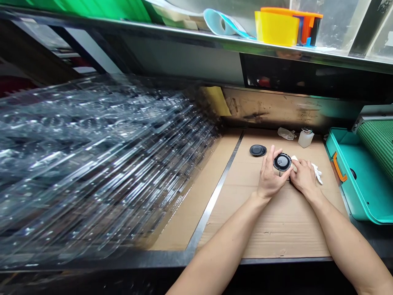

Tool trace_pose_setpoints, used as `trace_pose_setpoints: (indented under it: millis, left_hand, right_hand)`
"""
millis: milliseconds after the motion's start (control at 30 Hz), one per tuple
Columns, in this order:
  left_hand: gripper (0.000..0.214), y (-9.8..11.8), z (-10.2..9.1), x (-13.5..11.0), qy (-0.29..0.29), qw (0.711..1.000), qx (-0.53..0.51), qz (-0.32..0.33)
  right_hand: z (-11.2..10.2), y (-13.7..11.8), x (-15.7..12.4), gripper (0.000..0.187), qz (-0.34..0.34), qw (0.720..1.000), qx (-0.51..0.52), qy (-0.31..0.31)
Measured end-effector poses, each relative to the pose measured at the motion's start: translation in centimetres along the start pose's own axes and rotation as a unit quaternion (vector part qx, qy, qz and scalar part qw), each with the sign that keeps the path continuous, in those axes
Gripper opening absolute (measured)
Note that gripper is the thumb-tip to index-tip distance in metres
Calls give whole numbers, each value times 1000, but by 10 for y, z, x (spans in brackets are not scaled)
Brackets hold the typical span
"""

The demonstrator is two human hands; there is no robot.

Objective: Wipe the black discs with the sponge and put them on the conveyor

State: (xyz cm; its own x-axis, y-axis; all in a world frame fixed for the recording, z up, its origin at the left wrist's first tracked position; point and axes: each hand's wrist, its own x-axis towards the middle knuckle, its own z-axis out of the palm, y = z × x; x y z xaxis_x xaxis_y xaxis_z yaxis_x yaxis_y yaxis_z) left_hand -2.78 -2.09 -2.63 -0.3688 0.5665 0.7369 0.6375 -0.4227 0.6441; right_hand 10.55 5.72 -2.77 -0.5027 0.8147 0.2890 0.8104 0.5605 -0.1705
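A round black disc-shaped part (pixel 282 162) with a raised rim and a dark glossy centre is held up by my left hand (pixel 270 176), its thumb and fingers closed around the edge. Close against the disc's right side is my right hand (pixel 303 176), fingers curled in. A white cloth (pixel 317 173) shows past the right hand's far side, and a bit of white also peeks out above its fingertips. Another round black part (pixel 258 150) lies on the cardboard (pixel 267 221), beyond my left hand.
Stacked clear plastic trays (pixel 123 164) fill the left side. At the back stand a white pump bottle (pixel 306 137) and a crumpled clear bag (pixel 286 133). A teal bin (pixel 353 200) with an orange handle is on the right. Overhead runs a shelf (pixel 184 35) with a yellow container (pixel 276 28).
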Motion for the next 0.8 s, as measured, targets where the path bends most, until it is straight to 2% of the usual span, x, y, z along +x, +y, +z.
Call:
trace_pose_setpoints:
  millis: [233, 667, 733, 800]
  left_hand:
    - [96, 1, 0, 0, 3, 1000, 8, 19]
    - [88, 6, -2, 1, 3, 1000, 8, 0]
    - [86, 7, 0, 1, 1, 1000, -20, -22]
    - [80, 5, 2, 3, 8, 991, -87, -101]
  right_hand:
    - [2, 1, 1, 37, -1, 1000, 1, 4]
    - [1, 0, 0, 36, -1, 1000, -5, -2]
    - [3, 1, 1, 36, -1, 1000, -5, 2]
    - [4, 2, 1, 35, -1, 1000, -5, 6]
